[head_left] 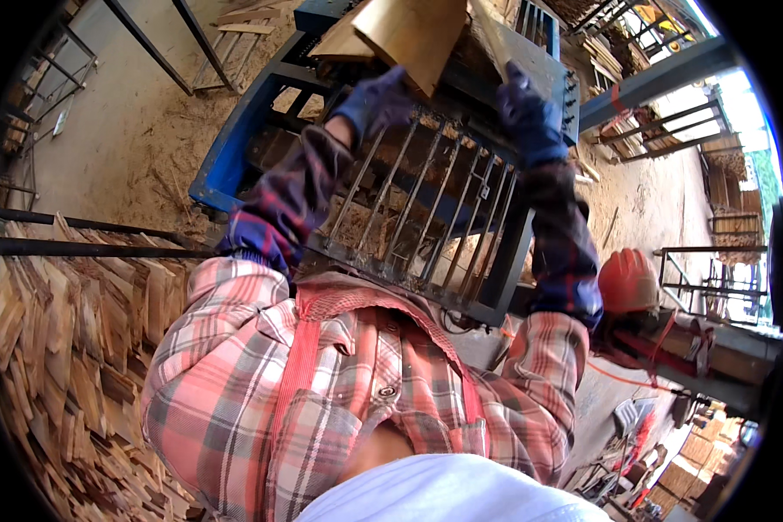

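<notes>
Both my hands wear dark blue gloves and reach forward over a blue metal machine frame (222,165). My left hand (376,106) is closed at the near end of a wide, rough wooden board (418,39), its fingers partly hidden against the edge. My right hand (527,111) grips the near end of a narrow wooden strip (492,36), which slants away to the upper left. Below both hands lies a rack of parallel metal bars (422,196), with a small metal piece hanging among them. Another piece of wood (346,39) sits left of the wide board.
Many stacked wood offcuts (78,339) fill the left side beside a black rail (87,247). Sawdust (161,130) covers the floor. To my right are a red hard hat (629,280) and a beam (670,83); metal racks with lumber stand beyond.
</notes>
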A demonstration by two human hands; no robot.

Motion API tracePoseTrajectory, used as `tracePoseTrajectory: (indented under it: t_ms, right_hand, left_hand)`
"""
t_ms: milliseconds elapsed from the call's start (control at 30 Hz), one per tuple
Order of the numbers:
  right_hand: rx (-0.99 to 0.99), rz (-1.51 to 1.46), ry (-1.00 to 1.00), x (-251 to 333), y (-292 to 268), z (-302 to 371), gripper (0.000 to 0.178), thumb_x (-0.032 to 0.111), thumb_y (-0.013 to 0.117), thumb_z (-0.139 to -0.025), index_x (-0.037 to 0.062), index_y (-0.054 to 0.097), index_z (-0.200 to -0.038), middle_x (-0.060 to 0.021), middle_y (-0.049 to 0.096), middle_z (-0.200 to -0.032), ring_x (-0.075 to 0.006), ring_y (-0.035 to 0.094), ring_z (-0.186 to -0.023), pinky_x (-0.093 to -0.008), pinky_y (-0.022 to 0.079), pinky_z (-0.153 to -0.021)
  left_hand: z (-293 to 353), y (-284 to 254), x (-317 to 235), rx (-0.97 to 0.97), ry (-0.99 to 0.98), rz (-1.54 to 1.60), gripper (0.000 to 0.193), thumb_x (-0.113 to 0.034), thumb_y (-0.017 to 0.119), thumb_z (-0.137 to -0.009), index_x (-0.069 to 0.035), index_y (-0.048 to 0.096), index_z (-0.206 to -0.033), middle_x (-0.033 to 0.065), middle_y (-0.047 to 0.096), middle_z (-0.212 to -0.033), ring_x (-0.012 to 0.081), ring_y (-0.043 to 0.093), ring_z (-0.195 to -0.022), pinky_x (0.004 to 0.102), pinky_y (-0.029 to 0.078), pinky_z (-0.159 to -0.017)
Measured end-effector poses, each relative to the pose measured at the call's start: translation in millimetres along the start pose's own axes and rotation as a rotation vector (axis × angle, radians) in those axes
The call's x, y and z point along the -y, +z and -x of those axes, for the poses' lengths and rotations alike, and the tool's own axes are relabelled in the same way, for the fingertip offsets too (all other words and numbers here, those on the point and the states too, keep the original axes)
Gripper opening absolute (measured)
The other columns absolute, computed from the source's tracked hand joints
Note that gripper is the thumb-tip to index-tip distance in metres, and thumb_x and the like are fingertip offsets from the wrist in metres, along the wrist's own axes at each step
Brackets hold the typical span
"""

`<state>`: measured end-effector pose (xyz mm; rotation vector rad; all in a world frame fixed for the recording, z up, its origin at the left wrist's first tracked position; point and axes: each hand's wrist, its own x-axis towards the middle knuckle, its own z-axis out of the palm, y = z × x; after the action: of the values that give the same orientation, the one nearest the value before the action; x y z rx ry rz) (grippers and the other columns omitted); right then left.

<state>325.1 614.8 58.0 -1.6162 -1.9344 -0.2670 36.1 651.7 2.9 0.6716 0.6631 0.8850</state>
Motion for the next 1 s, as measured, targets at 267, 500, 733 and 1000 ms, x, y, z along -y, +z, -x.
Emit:
tracePoseTrajectory:
  t_ms: [267, 500, 733, 1000]
  right_hand:
    - [0.507, -0.285, 0.037, 182, -75, 207, 0.060, 0.024, 0.075, -0.083, 0.0043, 0.055, -0.136, -0.0190, 0.059, -0.134, -0.0296, 0.064, -0.111, -0.0442, 0.055, -0.088]
    - [0.081, -1.011, 0.936, 98, -47, 283, 0.051, 0.032, 0.077, -0.087, -0.0031, 0.064, -0.121, -0.0074, 0.068, -0.108, -0.0174, 0.062, -0.093, -0.0331, 0.051, -0.084]
    - [-0.101, -1.424, 0.914, 157, 32, 343, 0.032, 0.018, 0.077, -0.090, 0.0005, 0.067, -0.115, -0.0042, 0.070, -0.105, -0.0126, 0.065, -0.089, -0.0274, 0.051, -0.081]
    - [-0.001, -1.043, 0.889, 139, 89, 239, 0.071, 0.035, 0.082, -0.082, -0.0066, 0.053, -0.132, -0.0185, 0.064, -0.121, -0.0273, 0.062, -0.111, -0.0381, 0.049, -0.097]
  left_hand:
    - [122, 34, 101, 0.006, 0.009, -0.435, 0.037, -0.028, 0.066, -0.094, 0.002, 0.066, -0.117, 0.0086, 0.071, -0.094, 0.0188, 0.067, -0.081, 0.0311, 0.054, -0.078]
    - [163, -13, 127, 0.118, -0.053, -0.296, 0.031, -0.019, 0.073, -0.090, 0.002, 0.067, -0.111, 0.0070, 0.070, -0.101, 0.0137, 0.067, -0.092, 0.0291, 0.053, -0.087]
    - [202, -117, 157, -0.057, -0.043, -0.348, 0.033, -0.033, 0.068, -0.092, -0.002, 0.066, -0.105, 0.0073, 0.068, -0.094, 0.0160, 0.067, -0.084, 0.0297, 0.054, -0.080]
    - [170, -121, 104, -0.284, 0.207, -0.651, 0.047, -0.028, 0.068, -0.096, 0.002, 0.059, -0.131, 0.0063, 0.065, -0.119, 0.0144, 0.056, -0.107, 0.0274, 0.044, -0.094]
